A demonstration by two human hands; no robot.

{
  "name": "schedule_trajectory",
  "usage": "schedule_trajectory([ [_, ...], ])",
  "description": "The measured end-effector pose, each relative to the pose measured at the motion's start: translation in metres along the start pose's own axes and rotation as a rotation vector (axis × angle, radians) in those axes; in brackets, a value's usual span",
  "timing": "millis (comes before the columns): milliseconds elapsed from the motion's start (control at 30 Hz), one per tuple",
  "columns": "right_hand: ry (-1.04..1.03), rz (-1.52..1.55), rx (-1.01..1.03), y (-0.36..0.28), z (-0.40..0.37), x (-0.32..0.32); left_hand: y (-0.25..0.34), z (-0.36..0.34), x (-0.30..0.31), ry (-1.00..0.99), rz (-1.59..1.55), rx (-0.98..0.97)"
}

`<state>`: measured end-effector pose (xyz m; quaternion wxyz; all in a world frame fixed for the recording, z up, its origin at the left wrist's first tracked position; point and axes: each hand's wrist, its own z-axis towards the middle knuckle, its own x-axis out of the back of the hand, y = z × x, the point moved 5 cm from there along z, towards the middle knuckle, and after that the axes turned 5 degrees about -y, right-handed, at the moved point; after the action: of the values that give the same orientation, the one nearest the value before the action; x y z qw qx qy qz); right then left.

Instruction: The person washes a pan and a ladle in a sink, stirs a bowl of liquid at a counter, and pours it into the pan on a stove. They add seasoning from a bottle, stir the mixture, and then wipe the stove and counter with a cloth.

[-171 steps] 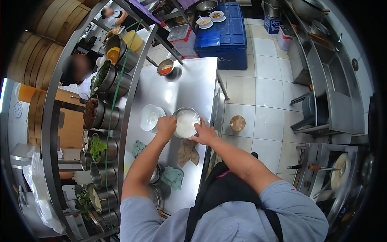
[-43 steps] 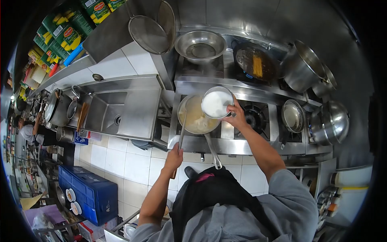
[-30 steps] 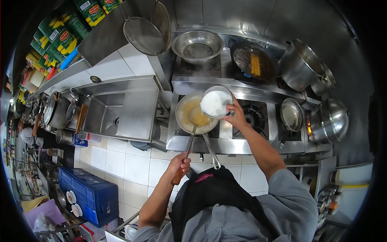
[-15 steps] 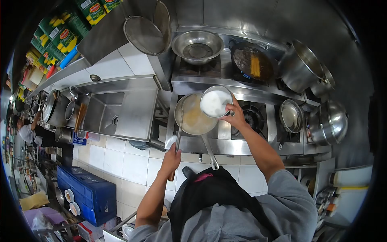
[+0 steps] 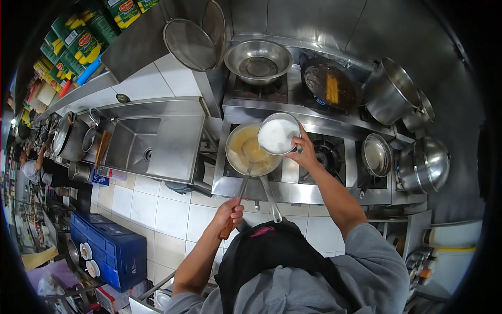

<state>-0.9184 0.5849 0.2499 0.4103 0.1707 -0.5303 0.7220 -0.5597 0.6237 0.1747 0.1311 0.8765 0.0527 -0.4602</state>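
My left hand (image 5: 229,215) is wrapped round the wooden handle of a long metal ladle (image 5: 244,183), whose head dips into yellowish liquid in a long-handled pan (image 5: 238,163) on the stove. A steel bowl of white contents (image 5: 278,135) is gripped at its right side by my right hand (image 5: 305,152). This bowl is tilted over the right part of the pan and hides some of it. The pan's handle (image 5: 270,198) points toward my body, and neither hand touches it.
Behind are a wide steel bowl (image 5: 258,62) and a dark wok (image 5: 316,86) holding long yellow pieces. Pots (image 5: 391,89) and a strainer bowl (image 5: 376,154) stand right. A sink (image 5: 137,138) and blue crate (image 5: 110,251) are left. Another person (image 5: 34,170) is far left.
The ladle has swung from the pan's left edge toward its middle, its handle now more slanted. My left hand has shifted slightly right and down. The bowl remains held over the pan.
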Motion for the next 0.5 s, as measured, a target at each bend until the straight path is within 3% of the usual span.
schedule_trajectory([
  [100,-0.027,0.013,-0.055,0.009,-0.001,-0.005,0.021,-0.021,-0.009,0.213,0.373,-0.068],
  [400,0.009,0.022,0.009,0.009,-0.002,-0.006,0.053,-0.044,-0.024,0.428,1.139,-0.239],
  [500,0.013,0.058,0.009,0.009,-0.001,-0.008,0.054,-0.013,0.012,0.467,1.362,-0.363],
])
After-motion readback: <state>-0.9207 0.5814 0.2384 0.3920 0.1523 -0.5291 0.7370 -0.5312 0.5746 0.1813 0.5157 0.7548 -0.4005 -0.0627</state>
